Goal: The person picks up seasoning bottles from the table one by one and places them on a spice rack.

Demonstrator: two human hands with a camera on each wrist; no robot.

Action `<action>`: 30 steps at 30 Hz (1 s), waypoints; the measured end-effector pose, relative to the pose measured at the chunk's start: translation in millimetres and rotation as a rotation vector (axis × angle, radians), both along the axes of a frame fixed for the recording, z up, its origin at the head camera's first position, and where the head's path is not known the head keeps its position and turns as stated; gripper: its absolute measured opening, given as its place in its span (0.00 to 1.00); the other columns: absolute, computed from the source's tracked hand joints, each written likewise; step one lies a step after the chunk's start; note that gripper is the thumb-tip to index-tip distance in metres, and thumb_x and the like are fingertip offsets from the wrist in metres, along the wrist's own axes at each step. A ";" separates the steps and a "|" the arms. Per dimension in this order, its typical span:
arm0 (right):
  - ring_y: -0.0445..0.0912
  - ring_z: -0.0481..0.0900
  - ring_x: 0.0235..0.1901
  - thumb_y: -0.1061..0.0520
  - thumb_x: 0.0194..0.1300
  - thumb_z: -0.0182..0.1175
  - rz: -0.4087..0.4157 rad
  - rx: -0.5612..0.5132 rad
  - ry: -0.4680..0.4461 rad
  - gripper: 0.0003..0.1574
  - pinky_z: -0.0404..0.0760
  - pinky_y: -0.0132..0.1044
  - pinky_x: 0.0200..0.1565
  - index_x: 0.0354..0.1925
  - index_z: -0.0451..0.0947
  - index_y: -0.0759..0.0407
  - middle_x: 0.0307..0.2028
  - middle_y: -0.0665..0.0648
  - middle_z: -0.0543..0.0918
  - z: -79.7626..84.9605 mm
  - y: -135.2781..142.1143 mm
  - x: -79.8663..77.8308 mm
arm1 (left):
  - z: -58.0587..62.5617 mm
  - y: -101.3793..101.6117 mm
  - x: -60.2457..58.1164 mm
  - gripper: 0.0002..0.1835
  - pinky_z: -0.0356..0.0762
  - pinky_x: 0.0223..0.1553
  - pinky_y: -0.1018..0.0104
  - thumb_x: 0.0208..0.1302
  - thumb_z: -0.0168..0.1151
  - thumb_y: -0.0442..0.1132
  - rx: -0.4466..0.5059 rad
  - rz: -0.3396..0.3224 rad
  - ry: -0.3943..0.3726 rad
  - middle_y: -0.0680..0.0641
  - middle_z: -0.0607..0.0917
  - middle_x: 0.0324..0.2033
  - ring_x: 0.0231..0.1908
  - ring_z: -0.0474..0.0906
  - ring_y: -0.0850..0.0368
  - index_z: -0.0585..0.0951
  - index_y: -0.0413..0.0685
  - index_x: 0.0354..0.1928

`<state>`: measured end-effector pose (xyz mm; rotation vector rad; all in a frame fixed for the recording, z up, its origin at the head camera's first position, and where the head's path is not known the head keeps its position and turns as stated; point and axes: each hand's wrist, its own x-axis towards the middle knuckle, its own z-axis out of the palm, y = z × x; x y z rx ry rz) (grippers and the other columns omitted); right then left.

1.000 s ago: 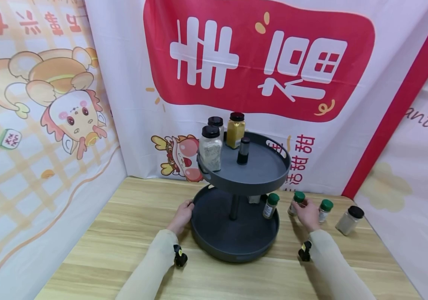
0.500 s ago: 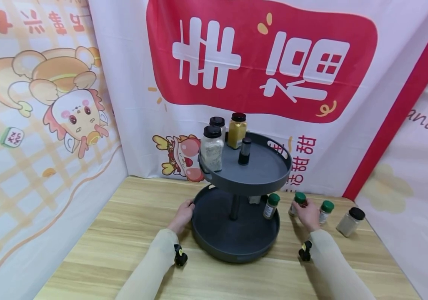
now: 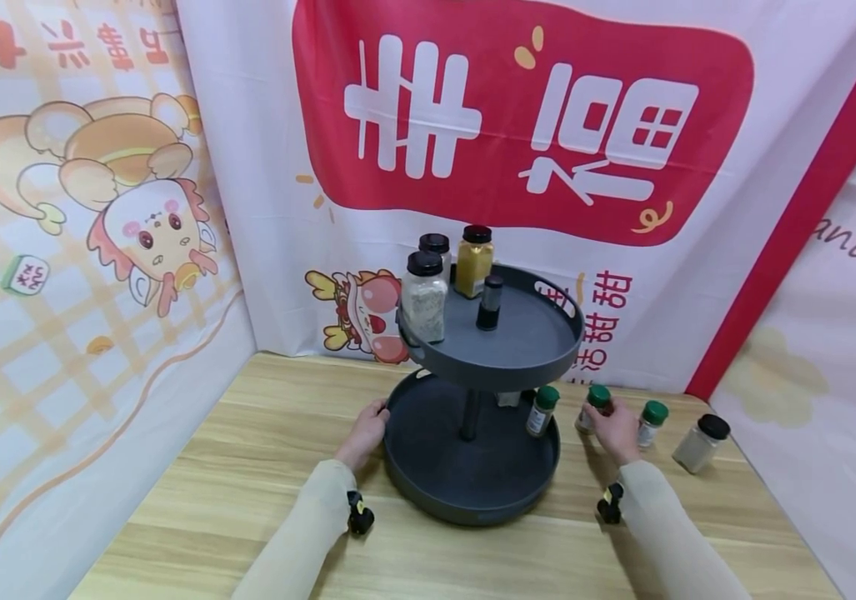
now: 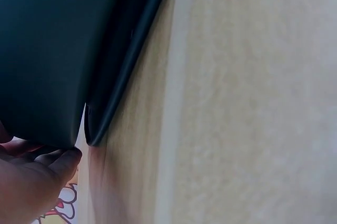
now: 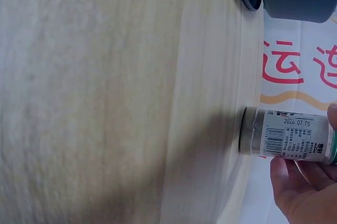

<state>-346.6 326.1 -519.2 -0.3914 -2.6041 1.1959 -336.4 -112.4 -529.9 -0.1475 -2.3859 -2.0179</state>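
Observation:
A dark grey two-tier turntable (image 3: 473, 496) stands mid-table. My left hand (image 3: 364, 433) holds the left rim of its lower tray; in the left wrist view, the fingers (image 4: 66, 165) curl against the tray wall. Right of the turntable, my right hand (image 3: 615, 429) pinches a green-capped spice jar (image 5: 295, 134) near its cap. The jar is upright, its base right at the tabletop and its printed label showing in the right wrist view. Another green-capped jar (image 3: 541, 412) stands inside the lower tray at the right, with a partly hidden container (image 3: 508, 399) behind it.
Beyond my right hand stand a green-capped jar (image 3: 649, 423) and a black-capped jar (image 3: 700, 443). The upper tray (image 3: 525, 342) bears several black-capped bottles, including a yellow-filled one (image 3: 474, 265), a tall pale one (image 3: 423, 304) and a small dark one (image 3: 489, 304). Printed cloth hangs behind the wooden table (image 3: 247, 475).

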 end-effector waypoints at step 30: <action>0.54 0.74 0.42 0.38 0.66 0.54 0.029 0.023 0.066 0.34 0.75 0.44 0.41 0.52 0.72 0.66 0.44 0.65 0.78 21.5 -20.2 16.5 | -15.4 -4.9 7.7 0.21 0.63 0.61 0.51 0.71 0.45 0.36 0.021 -0.003 0.077 0.31 0.71 0.57 0.60 0.66 0.40 0.67 0.27 0.60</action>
